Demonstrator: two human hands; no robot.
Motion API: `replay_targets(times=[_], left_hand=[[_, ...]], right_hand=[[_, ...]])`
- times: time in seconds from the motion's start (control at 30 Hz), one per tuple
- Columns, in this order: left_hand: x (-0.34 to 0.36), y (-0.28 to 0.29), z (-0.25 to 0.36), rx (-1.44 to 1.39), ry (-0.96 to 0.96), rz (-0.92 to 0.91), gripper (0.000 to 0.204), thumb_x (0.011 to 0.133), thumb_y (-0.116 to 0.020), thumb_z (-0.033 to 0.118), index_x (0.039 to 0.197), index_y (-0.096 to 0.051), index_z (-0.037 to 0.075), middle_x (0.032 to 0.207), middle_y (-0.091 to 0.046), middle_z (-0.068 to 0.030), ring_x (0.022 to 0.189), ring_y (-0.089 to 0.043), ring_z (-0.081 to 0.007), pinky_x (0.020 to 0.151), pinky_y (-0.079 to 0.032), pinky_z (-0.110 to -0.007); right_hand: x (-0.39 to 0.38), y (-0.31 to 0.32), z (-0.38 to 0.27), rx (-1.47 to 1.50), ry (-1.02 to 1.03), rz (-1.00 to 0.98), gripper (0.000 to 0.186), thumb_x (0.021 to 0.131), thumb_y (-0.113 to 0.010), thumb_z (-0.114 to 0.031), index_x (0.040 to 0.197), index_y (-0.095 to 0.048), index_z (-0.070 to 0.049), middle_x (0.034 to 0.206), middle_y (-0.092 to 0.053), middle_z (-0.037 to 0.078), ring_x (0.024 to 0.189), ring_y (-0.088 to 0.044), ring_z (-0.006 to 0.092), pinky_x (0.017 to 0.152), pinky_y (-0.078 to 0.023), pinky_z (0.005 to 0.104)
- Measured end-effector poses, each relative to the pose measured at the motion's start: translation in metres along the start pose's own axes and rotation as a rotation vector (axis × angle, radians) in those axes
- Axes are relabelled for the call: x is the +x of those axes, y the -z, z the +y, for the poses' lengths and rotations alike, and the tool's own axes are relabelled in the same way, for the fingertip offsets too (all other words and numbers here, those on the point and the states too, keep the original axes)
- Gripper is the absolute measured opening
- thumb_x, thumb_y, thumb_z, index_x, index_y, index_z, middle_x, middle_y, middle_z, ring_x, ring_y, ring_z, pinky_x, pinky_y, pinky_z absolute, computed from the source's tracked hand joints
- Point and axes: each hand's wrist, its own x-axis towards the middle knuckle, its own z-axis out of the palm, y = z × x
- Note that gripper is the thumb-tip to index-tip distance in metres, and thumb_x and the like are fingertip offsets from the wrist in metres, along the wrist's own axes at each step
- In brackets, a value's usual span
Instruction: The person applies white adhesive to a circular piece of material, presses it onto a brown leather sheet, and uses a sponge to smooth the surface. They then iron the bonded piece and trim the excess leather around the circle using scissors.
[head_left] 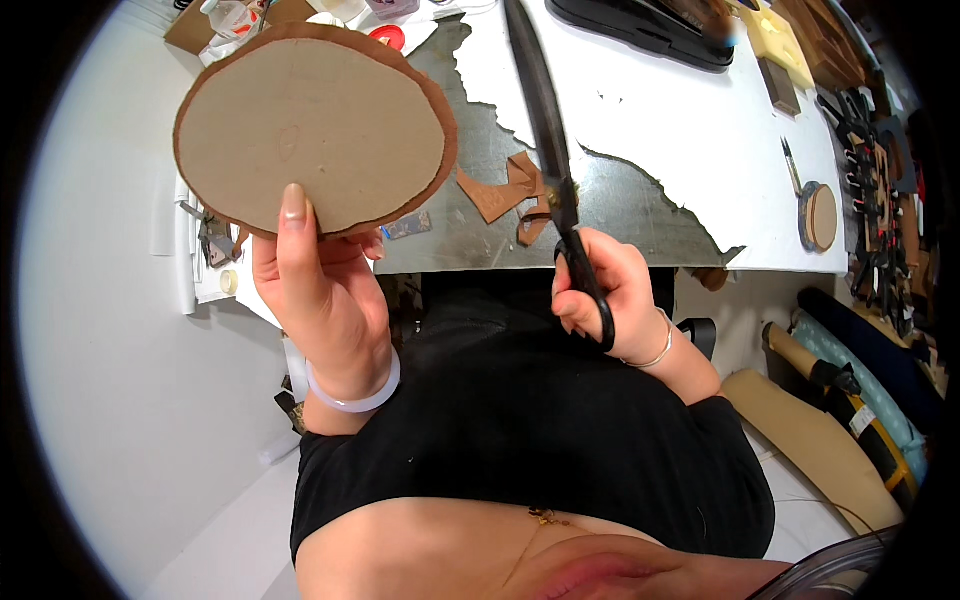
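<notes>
Left hand [320,300] pinches an oval leather piece [315,125] up at near left; right hand [600,290] grips long black scissors [545,130], blades together, pointing far over the table [640,120]. A loosened pinch could drop the piece among scraps [510,195].

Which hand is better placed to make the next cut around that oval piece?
Probably the right hand: it already holds the scissors, blades closed, beside the oval piece that the left hand holds up.
</notes>
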Motion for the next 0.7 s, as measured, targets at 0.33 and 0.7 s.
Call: replay_targets(times=[0.33,0.7], left_hand=[[-0.0016,0.001,-0.0009,-0.007,0.068,0.007,0.016,0.1,-0.068,0.02,0.103,-0.069,0.005,0.09,-0.072,-0.006,0.065,-0.064,-0.015,0.054,-0.048,-0.029],[-0.0081,0.0049,-0.0015,0.04,0.075,-0.053,0.025,0.099,-0.067,0.024,0.116,-0.063,0.007,0.095,-0.068,-0.0034,0.072,-0.057,-0.0112,0.059,-0.04,-0.028]], right_hand=[[0.0056,-0.0025,-0.0025,0.086,-0.019,-0.123,0.061,0.081,-0.086,-0.052,0.097,-0.053,-0.004,0.08,-0.057,0.002,0.07,-0.056,0.0084,0.065,-0.047,0.0235],[0.0,-0.0071,-0.0022,-0.183,0.052,-0.092,0.055,0.08,-0.089,-0.045,0.089,-0.054,-0.004,0.064,-0.052,0.002,0.057,-0.045,0.008,0.055,-0.039,0.0238]])
